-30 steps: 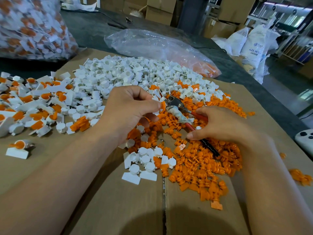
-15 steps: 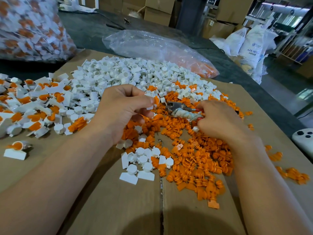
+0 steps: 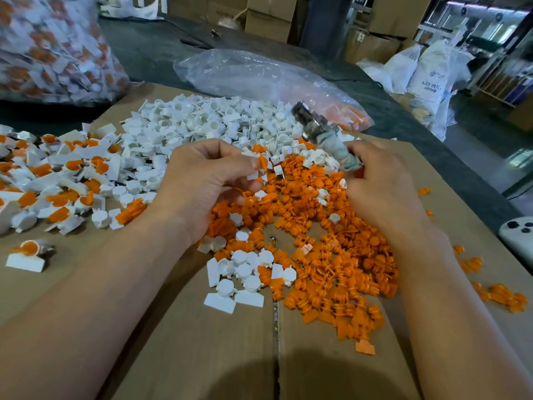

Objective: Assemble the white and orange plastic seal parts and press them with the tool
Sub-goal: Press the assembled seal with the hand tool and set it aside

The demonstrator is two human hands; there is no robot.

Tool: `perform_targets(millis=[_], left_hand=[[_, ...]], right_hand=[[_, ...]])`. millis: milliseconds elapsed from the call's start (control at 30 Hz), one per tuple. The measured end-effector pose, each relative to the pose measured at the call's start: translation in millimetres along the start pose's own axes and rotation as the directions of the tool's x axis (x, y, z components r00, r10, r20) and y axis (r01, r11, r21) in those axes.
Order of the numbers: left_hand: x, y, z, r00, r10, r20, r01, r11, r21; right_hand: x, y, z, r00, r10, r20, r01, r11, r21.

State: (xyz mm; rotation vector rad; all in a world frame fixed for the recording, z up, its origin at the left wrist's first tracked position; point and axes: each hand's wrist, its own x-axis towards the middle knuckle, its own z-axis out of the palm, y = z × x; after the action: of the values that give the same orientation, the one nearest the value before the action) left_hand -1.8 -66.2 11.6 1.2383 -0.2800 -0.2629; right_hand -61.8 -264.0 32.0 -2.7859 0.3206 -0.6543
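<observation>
warehouse floor: stacked cartons (image 3: 268, 18), resin sacks (image 3: 429, 73)

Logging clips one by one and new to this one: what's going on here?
A person works over a cardboard sheet strewn with white parts and orange parts. The left hand pinches a white-and-orange seal piece; the right hand grips the tool, its metal head raised, clear of that piece. Assembled seals lie piled at left.

Two hands are here, the left hand (image 3: 207, 183) and the right hand (image 3: 383, 186), and one tool (image 3: 317, 127). White parts (image 3: 202, 122) at 12 o'clock and orange parts (image 3: 331, 255) at 5 o'clock are too many to count, over a hundred each. Joined seals (image 3: 57, 174) at 9 o'clock are some dozens, plus one lone seal (image 3: 27, 254) at 8 o'clock and one held seal (image 3: 258, 164). Two bags: full bag (image 3: 49, 44) at 10 o'clock, flat bag (image 3: 259, 76) at 12 o'clock.
</observation>
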Motion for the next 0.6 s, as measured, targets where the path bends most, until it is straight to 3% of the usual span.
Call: perform_targets(millis=[233,400,600], left_hand=[[-0.6,-1.4,1.2,0.995,0.099,-0.016,-0.100,0.991,-0.085],[0.5,-3.5,2.8,0.982,0.176,-0.065,-0.184,0.968,-0.168],[1.2,-4.3,3.2,0.958,0.252,-0.134,-0.275,0.942,-0.195]], right_hand=[[-0.4,-4.6,7.3,0.999,-0.043,0.016,0.044,0.999,-0.022],[-3.6,-14.2,10.2,0.997,-0.072,0.005,0.069,0.976,0.207],[-10.5,-26.0,21.9,0.983,-0.140,0.118,0.112,0.970,0.217]])
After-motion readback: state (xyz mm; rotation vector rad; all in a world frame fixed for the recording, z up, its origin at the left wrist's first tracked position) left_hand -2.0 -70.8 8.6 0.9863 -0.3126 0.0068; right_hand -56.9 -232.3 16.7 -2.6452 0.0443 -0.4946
